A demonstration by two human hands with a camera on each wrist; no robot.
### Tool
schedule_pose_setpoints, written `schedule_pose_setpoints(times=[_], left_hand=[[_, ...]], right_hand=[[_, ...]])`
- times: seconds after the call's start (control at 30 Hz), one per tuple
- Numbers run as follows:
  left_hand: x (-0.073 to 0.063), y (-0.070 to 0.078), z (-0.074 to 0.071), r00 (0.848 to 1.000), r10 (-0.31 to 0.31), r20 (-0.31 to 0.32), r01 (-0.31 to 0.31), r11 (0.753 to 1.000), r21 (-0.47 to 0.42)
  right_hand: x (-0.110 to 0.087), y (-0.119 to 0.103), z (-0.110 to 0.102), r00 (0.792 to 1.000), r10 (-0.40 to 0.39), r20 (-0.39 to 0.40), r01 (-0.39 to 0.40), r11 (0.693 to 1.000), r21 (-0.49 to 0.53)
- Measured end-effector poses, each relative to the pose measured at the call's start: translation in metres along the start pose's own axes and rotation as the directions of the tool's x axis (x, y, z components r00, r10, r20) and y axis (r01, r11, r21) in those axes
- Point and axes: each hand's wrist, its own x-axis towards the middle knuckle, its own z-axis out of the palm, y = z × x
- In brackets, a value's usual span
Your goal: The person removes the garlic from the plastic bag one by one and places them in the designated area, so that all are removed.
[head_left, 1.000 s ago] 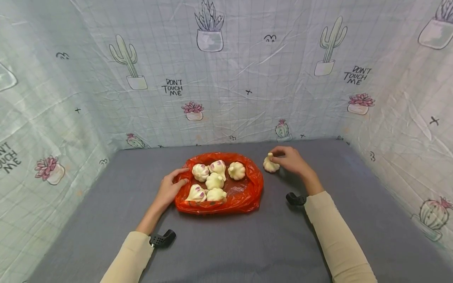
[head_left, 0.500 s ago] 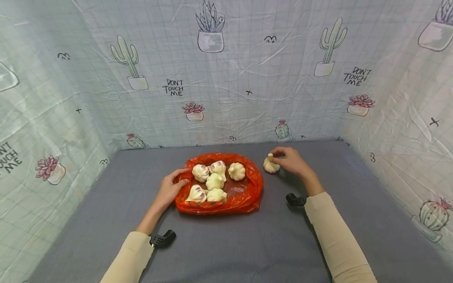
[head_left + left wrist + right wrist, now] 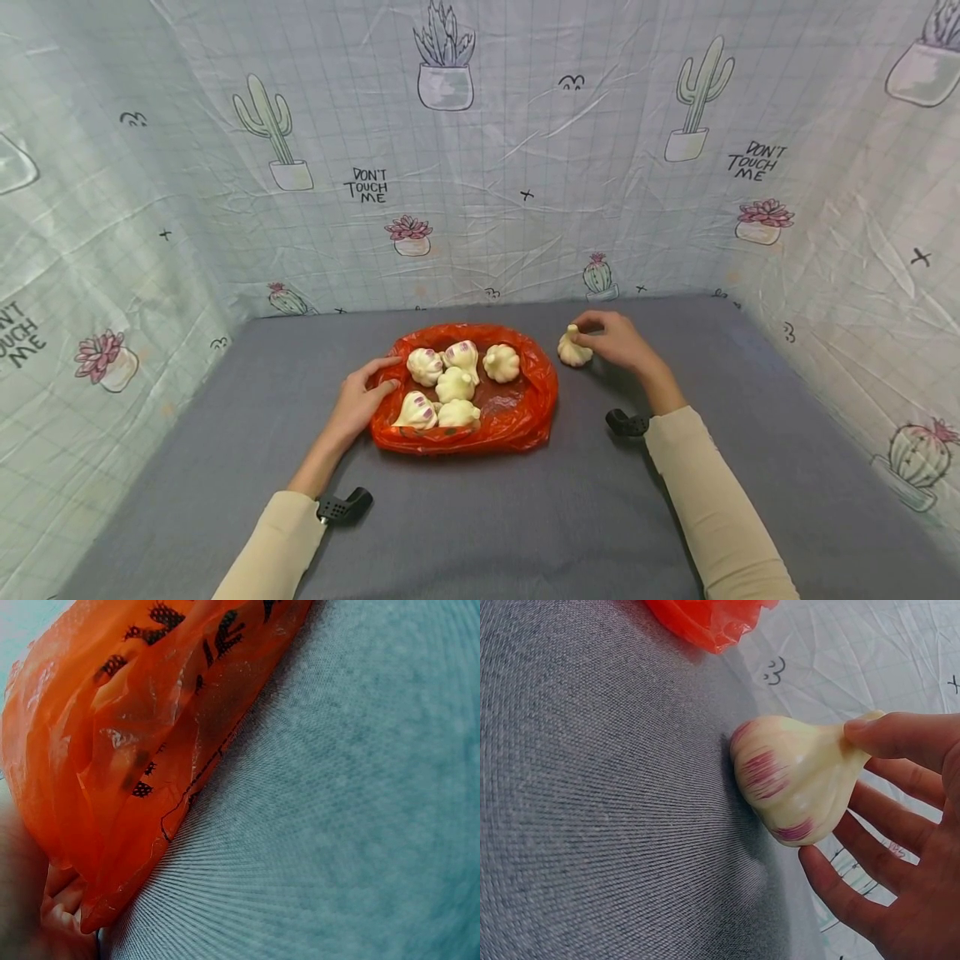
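Observation:
A red plastic bag (image 3: 517, 433) lies opened wide on the table, its rim rolled outward. Several garlic bulbs (image 3: 455, 385), some with purple streaks, sit inside it. My left hand (image 3: 358, 404) holds the bag's left rim between thumb and fingers; in the left wrist view the bag (image 3: 112, 772) covers most of that hand. To the right of the bag, my right hand (image 3: 615, 340) pinches one more garlic bulb (image 3: 795, 780) by its stem. That bulb stands with its base at the cloth, stem up, and the thumb (image 3: 900, 739) presses the stem.
Grey cloth (image 3: 450, 525) covers the table. A pale curtain (image 3: 480, 167) printed with cacti and writing rises behind it and on both sides. Black wrist cameras (image 3: 347, 506) are worn on both wrists, close over the cloth.

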Motion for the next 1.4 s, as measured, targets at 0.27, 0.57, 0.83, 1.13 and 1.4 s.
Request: schedule_pose_setpoints(times=[0.27,0.57,0.83,1.13,1.4], left_hand=[[-0.0009,0.0003,0.0001,1.0,-0.005,-0.008,0.005,1.0,-0.004],[-0.0015,0.0026,-0.0016,1.0,-0.009,-0.009,0.009,1.0,-0.016],[-0.002,0.0014,-0.0012,1.0,-0.005,-0.005,0.005,1.0,-0.01],[-0.0006,0.0006,-0.0002,1.0,-0.006,-0.011,0.006,1.0,-0.008],[-0.0001,0.0006,0.0005,1.0,-0.006,-0.008,0.006,1.0,0.0]], right_hand=[[-0.0005,-0.0005,0.0003,1.0,0.008,-0.004,-0.008,1.0,0.014],[0.0027,-0.0022,-0.0003,1.0,0.0,-0.007,0.0,1.0,0.008],[0.0019,-0.0004,0.0009,1.0,-0.006,-0.002,0.006,1.0,0.001],[0.0004,-0.001,0.0018,1.0,0.001,-0.005,-0.001,1.0,0.016],[0.0019,-0.0008,0.0024,1.0,0.003,-0.007,-0.003,1.0,0.013]])
